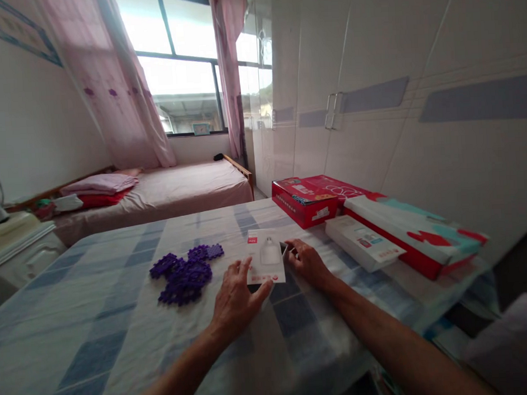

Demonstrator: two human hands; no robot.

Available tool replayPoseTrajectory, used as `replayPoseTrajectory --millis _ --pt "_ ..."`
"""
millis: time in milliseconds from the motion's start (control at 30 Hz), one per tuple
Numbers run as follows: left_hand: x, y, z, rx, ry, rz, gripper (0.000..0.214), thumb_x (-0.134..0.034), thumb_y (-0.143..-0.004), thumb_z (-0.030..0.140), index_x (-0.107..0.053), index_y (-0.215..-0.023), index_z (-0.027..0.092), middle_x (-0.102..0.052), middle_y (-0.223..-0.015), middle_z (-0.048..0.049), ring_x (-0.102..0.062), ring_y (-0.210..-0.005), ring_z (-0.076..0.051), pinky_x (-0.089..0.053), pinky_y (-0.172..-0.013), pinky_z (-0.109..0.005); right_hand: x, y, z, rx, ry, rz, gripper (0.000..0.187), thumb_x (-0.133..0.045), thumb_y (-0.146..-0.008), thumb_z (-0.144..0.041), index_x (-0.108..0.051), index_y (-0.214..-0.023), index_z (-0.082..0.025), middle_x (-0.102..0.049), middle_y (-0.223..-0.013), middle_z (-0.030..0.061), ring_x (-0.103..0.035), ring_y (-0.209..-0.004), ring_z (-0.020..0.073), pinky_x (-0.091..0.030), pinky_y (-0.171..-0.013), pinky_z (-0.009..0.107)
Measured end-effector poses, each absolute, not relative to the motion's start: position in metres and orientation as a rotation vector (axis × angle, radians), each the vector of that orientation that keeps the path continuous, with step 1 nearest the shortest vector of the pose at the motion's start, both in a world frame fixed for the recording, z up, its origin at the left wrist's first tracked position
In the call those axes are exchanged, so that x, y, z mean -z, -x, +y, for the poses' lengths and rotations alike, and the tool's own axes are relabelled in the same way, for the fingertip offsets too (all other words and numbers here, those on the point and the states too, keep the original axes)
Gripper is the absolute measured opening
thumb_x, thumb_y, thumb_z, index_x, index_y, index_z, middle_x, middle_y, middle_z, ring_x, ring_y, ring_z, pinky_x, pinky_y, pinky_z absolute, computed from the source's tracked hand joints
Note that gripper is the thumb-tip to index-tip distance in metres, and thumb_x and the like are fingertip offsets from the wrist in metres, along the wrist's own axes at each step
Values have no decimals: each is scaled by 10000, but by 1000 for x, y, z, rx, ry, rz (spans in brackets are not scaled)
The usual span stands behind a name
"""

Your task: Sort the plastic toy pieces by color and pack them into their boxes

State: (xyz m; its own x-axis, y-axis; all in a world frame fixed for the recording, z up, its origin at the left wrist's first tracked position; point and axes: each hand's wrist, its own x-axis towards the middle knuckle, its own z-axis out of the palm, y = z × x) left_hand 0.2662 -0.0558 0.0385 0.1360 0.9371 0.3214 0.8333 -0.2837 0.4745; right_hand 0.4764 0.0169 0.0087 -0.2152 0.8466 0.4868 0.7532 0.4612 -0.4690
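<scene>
A white light bulb box (262, 257) with a bulb picture and red print lies on the cloth-covered table (112, 347). Its right end is open, with a flap sticking out. My left hand (237, 296) grips the box at its near left corner, the index finger along the left edge and the thumb at the near edge. At the open right end, my right hand (307, 263) has its fingers curled and pinched on the flap. What is inside the box is hidden. Left of my left hand lie purple interlocking snowflake-like pieces (186, 278) in a loose cluster.
Right of my hands lies a second white box (365, 242). Behind it are a red box (305, 201) and a long red and white carton (416, 236). A bed (192, 186) stands beyond the table, and a white wardrobe (370, 50) lines the right side.
</scene>
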Motion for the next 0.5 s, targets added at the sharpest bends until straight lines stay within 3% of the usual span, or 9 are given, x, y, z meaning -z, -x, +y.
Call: replayPoseTrajectory --millis 167,367,500 --pt "-38 -266 -52 -787 -2208 1793 568 -481 -824 482 -456 -1301 173 -527 -1231 -127 -519 -1125 -274 -419 -939 -396 -12 -485 19 -157 1429 -1911 342 -430 -789 -133 -547 -1110 -138 -630 -1018 87 -588 -882 158 -439 -857 287" --pt "-36 -256 -55 -837 -2108 1571 525 -469 -843 434 -438 -1309 195 -481 -1298 -113 -517 -1145 -248 -412 -962 -374 -15 -538 30 -128 1871 -1543 382 -452 -797 -251 -565 -1119 -80 -635 -1068 174 -597 -983 252 -428 -898 374" --pt "-32 -258 -59 -885 -2099 1439 541 -489 -837 410 -431 -1330 196 -481 -1306 -117 -516 -1147 -253 -421 -965 -384 -10 -555 36 -92 1911 -1479 350 -444 -791 -260 -595 -1058 -91 -636 -1060 178 -589 -1007 269 -420 -920 398"
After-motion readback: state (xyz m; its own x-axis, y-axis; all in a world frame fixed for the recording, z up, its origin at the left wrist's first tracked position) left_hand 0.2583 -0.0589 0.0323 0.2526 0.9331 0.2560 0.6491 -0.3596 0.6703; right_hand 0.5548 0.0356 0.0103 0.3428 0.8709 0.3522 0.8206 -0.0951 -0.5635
